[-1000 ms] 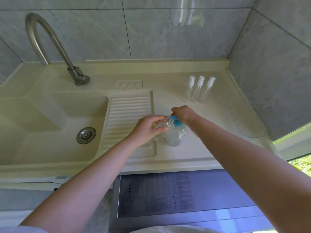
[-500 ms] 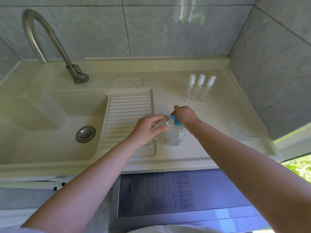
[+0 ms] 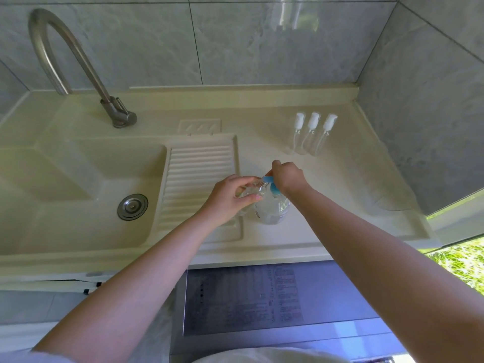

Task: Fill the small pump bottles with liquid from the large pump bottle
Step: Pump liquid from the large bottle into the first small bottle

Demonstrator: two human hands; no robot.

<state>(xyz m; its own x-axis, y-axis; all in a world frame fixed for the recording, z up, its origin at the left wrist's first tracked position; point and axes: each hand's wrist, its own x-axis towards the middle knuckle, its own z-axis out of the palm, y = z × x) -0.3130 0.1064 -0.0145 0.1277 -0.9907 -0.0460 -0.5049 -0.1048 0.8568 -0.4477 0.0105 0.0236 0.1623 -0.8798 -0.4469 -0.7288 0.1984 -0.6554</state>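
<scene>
On the counter (image 3: pixel 301 231), right of the ribbed drainboard (image 3: pixel 199 176), stands the big bottle (image 3: pixel 272 208). The right hand (image 3: pixel 286 176) curls around its blue pump (image 3: pixel 271 183). The left hand (image 3: pixel 230 196) grips what looks like a small clear bottle (image 3: pixel 246 195) beside the spout. Three small bottles (image 3: pixel 310 134) stand farther right, near the wall.

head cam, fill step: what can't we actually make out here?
- Head view: the small bottle in the left hand is mostly hidden by its fingers; fill level unreadable.
- Large pump bottle: the right hand covers its blue pump head; nozzle and any flow hidden.
- Three small bottles: too small to judge contents.
</scene>
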